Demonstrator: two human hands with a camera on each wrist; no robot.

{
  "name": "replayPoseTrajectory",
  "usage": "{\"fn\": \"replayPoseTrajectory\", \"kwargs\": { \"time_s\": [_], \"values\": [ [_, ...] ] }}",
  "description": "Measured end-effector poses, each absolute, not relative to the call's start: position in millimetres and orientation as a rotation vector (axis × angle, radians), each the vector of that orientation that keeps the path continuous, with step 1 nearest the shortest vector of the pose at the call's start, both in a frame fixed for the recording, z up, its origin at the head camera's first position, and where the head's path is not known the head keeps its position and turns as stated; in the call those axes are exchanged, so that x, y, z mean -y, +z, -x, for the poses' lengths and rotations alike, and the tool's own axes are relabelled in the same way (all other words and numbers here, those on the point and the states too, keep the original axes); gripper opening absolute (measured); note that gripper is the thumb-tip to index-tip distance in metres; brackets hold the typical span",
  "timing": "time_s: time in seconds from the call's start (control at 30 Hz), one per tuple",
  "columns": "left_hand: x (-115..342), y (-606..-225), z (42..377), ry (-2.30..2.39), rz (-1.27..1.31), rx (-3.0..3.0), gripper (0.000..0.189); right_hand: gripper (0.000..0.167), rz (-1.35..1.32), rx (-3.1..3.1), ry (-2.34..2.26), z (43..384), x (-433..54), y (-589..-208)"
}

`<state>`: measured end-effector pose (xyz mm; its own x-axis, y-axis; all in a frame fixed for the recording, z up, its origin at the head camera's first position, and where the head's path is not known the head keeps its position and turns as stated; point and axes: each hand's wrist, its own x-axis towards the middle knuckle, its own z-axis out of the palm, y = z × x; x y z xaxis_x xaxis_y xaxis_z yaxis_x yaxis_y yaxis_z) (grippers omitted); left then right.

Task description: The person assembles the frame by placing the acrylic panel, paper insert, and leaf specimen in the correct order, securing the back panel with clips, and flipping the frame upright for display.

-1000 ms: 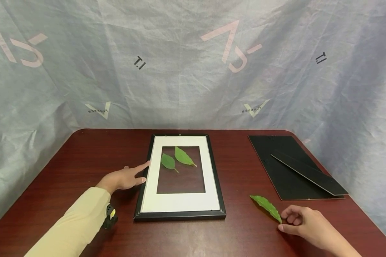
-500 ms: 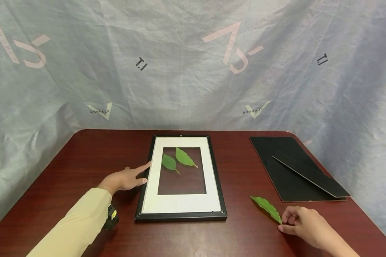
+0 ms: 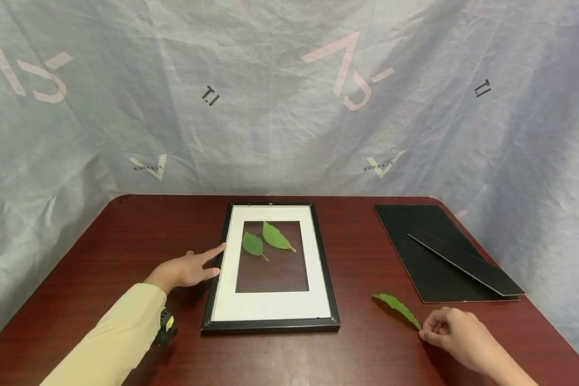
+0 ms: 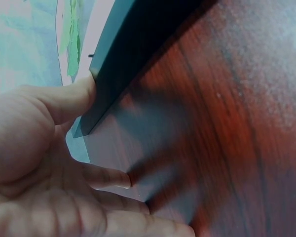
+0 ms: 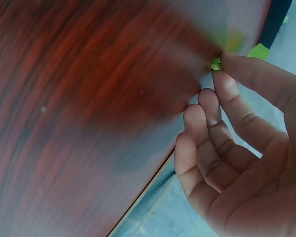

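Tbh the right hand [image 3: 455, 335] only pinches one end of the long leaf [image 3: 396, 306] in its grip, right of the frame [image 3: 270, 325], so it could twist or slip, and if the left hand [image 3: 185, 268], fingers spread at the frame's edge, bumps that, the two leaves [image 3: 253, 244] inside might shift.

The table [image 3: 366, 257] is dark red-brown, with streaky grain and a dull sheen, its far corners rounded at ten and two o'clock. On it a black frame [image 3: 270, 325] lies flat near the middle, long sides running toward twelve, with a black board [image 3: 439, 281] flat near three o'clock, well apart. At about four o'clock from the frame, a leaf [image 3: 398, 306] slants low over the tabletop, contact unclear.
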<state>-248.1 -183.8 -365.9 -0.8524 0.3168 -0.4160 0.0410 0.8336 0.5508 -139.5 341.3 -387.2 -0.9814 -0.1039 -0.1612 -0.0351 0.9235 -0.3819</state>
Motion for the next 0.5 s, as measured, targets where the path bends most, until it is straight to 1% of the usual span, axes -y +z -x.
{"fn": "replayPoseTrajectory", "kwargs": {
  "time_s": [0.5],
  "values": [
    [182.9, -362.3, 244.4, 0.738, -0.265, -2.515, 0.069, 0.013, 0.103, -2.966, -0.584, 140.3, -337.2, -380.1]
  ]
}}
